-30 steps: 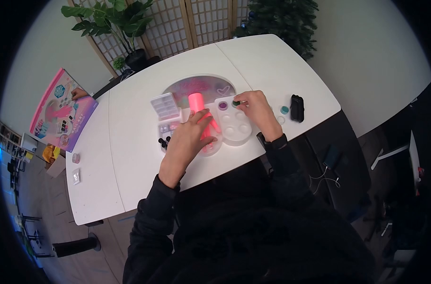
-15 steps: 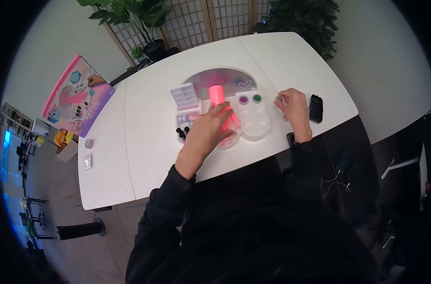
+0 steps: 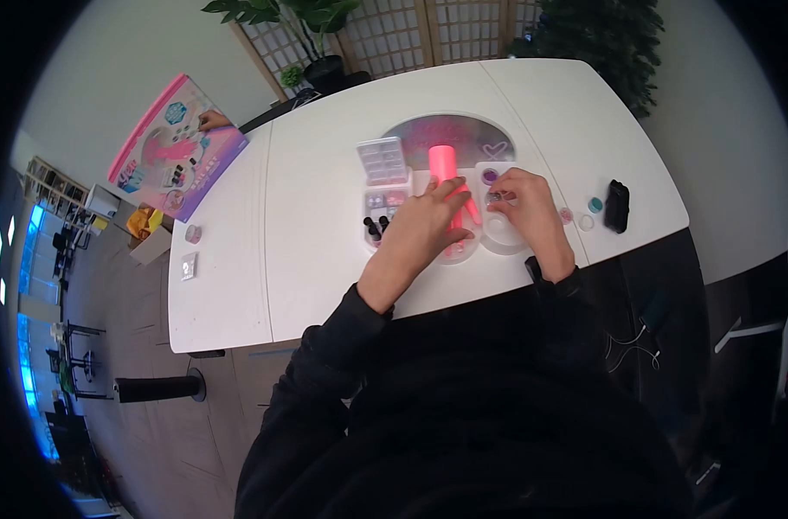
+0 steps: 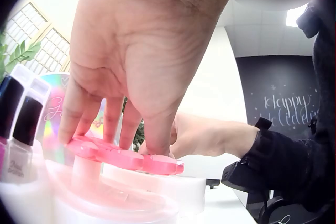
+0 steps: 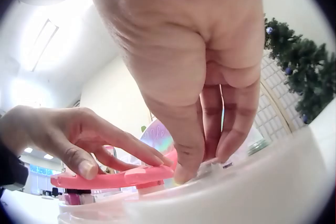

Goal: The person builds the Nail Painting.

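My left hand (image 3: 420, 225) lies with extended fingers across a bright pink plastic hand form (image 3: 443, 162), its fingertips touching the pink surface in the left wrist view. My right hand (image 3: 532, 212) pinches a small clear pot (image 3: 496, 200) between thumb and fingers, right at the wells of the white tray (image 3: 501, 240). Beyond the fingertips, a purple pot (image 3: 490, 176) sits in a tray well. The right hand covers the well beside it. In the right wrist view, the pinching fingertips reach down to the tray's surface, close by the pink hand form (image 5: 149, 175).
Left of the pink form are black-capped nail polish bottles (image 3: 372, 228) and an open compartment box (image 3: 382, 164). Behind stands a shiny half-round backboard (image 3: 446, 130). To the right lie a teal pot (image 3: 595, 205), a clear ring (image 3: 586, 222) and a black case (image 3: 616, 206).
The right hand let go of a green pot at the tray, reached right to the table, and came back with a clear pot. My left hand stays on the pink form.
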A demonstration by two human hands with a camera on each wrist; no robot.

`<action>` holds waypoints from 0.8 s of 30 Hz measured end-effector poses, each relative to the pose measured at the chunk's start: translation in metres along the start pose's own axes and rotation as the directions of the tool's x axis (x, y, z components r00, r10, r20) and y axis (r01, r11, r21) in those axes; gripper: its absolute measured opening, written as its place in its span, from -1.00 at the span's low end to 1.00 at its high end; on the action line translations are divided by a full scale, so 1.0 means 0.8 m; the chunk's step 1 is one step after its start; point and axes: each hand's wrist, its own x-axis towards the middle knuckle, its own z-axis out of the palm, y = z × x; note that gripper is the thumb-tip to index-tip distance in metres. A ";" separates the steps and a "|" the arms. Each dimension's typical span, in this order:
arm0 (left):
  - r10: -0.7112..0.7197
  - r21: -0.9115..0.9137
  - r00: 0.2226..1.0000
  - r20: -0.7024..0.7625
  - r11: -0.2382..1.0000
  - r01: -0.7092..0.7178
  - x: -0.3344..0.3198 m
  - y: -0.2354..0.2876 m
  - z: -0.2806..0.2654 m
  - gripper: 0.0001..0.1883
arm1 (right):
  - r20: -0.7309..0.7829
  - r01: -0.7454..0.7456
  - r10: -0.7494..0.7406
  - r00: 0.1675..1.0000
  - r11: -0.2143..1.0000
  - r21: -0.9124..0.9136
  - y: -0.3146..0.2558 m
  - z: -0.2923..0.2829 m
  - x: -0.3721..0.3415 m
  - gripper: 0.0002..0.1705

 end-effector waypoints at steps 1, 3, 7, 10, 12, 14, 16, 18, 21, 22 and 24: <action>0.004 0.000 1.000 0.003 1.000 -0.004 0.000 0.000 -0.001 -0.40 | 0.005 -0.043 0.043 0.999 0.999 0.026 -0.004 -0.002 0.000 -0.68; -0.005 0.012 1.000 0.000 1.000 0.005 -0.001 0.001 -0.001 -0.40 | 0.020 -0.106 0.105 0.994 0.994 0.042 -0.007 -0.004 0.001 -0.70; 0.003 0.015 1.000 -0.003 1.000 -0.003 0.000 0.002 -0.002 -0.41 | 0.032 -0.094 0.094 0.995 0.995 0.027 -0.007 -0.006 0.002 -0.70; -0.016 -0.001 1.000 0.016 1.000 0.016 -0.001 0.003 -0.003 -0.41 | 0.021 -0.051 0.052 0.998 0.999 -0.010 -0.006 -0.013 0.000 -0.68; 0.009 -0.011 1.000 -0.008 1.000 -0.009 -0.003 -0.002 0.001 -0.41 | 0.013 -0.134 0.134 0.991 0.990 0.051 0.003 -0.030 -0.008 -0.68; -0.024 -0.017 0.999 0.030 1.000 0.024 -0.001 0.002 -0.004 -0.41 | -0.108 -0.335 0.323 0.940 0.932 -0.136 0.002 -0.055 -0.021 -0.69; -0.055 -0.010 0.997 0.059 0.998 0.055 0.001 0.008 -0.009 -0.39 | -0.255 -0.529 0.469 0.846 0.802 -0.278 0.010 -0.079 -0.037 -0.70; -0.030 -0.004 0.998 0.046 1.000 0.030 0.004 0.008 -0.007 -0.38 | -0.375 -0.593 0.462 0.804 0.667 -0.450 0.032 -0.091 -0.056 -0.71; -0.034 0.003 0.999 0.038 0.999 0.034 0.000 0.008 -0.005 -0.37 | -0.402 -0.625 0.479 0.781 0.613 -0.484 0.068 -0.092 -0.069 -0.68; -0.042 -0.002 0.998 0.039 0.999 0.042 0.002 0.008 -0.006 -0.37 | -0.404 -0.630 0.483 0.777 0.609 -0.483 0.069 -0.096 -0.065 -0.69; -0.055 -0.013 0.998 0.042 0.998 0.056 0.006 0.008 -0.006 -0.37 | -0.401 -0.638 0.496 0.770 0.603 -0.479 0.067 -0.103 -0.059 -0.70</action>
